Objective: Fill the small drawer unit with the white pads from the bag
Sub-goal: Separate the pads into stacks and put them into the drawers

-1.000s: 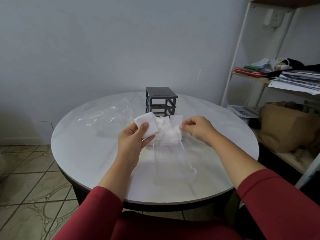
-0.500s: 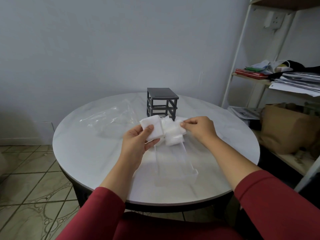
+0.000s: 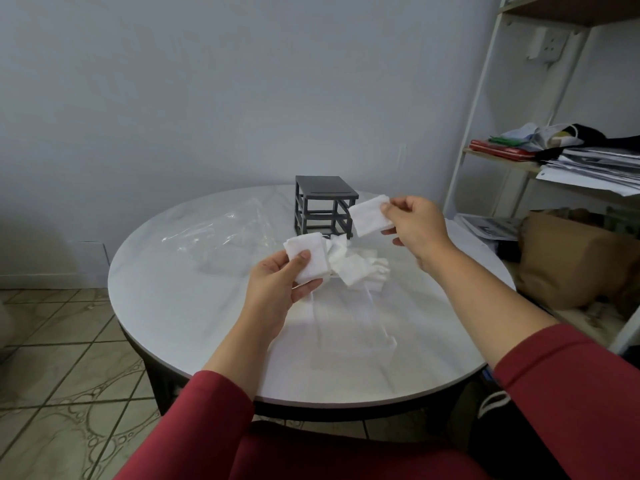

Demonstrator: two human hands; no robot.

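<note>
A dark grey drawer unit (image 3: pixel 323 204) stands at the far side of the round white table (image 3: pixel 194 306); its slots look like open frames. My left hand (image 3: pixel 277 289) holds a stack of white pads (image 3: pixel 308 256) above the table, thumb on top. My right hand (image 3: pixel 414 225) pinches a single white pad (image 3: pixel 369 216) in the air, just right of the unit's front. A loose heap of white pads (image 3: pixel 360 270) lies on the table between my hands. A clear drawer (image 3: pixel 353 320) lies in front of the heap.
A crumpled clear plastic bag (image 3: pixel 221 233) lies on the table left of the unit. A white shelf rack (image 3: pixel 485 109) with papers, a red book and a brown paper bag (image 3: pixel 571 258) stands to the right. Tiled floor is at the left.
My right hand has lifted a single pad off the heap and raised it up and to the right, beside the unit. My left hand keeps its stack and has barely moved.
</note>
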